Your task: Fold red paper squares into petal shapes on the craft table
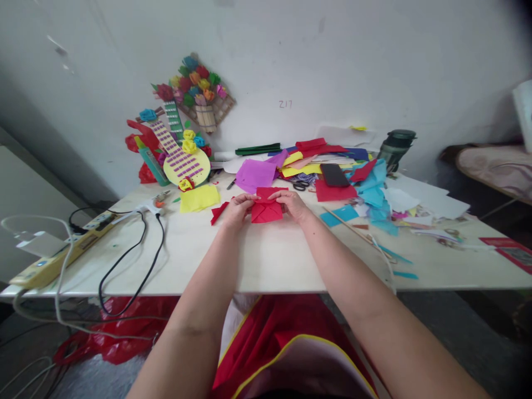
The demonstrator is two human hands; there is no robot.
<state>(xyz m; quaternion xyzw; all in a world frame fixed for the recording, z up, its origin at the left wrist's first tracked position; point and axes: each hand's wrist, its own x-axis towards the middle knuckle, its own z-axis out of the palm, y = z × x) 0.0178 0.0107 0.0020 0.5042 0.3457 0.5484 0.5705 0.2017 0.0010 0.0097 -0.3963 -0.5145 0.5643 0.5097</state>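
Between my two hands is a red square of crepe paper (267, 214) with crease lines and its upper part folded. My left hand (243, 207) pinches its left edge, and my right hand (292, 203) pinches the right edge. Thumbs lie over the paper; the fingers behind it are partly hidden. A small red scrap (218, 213) lies just left of my left hand. Beyond it rests a yellow paper piece (200, 198), and a purple sheet (254, 175) lies behind my hands.
Scissors (301, 185), a phone (334, 175) and coloured paper are heaped at the back. Wooden sticks (357, 233) and blue scraps lie to the right, near a dark bottle (396, 151). On the left are a paper-flower guitar (187, 165), a glue gun (155, 205) and a power strip (66, 252).
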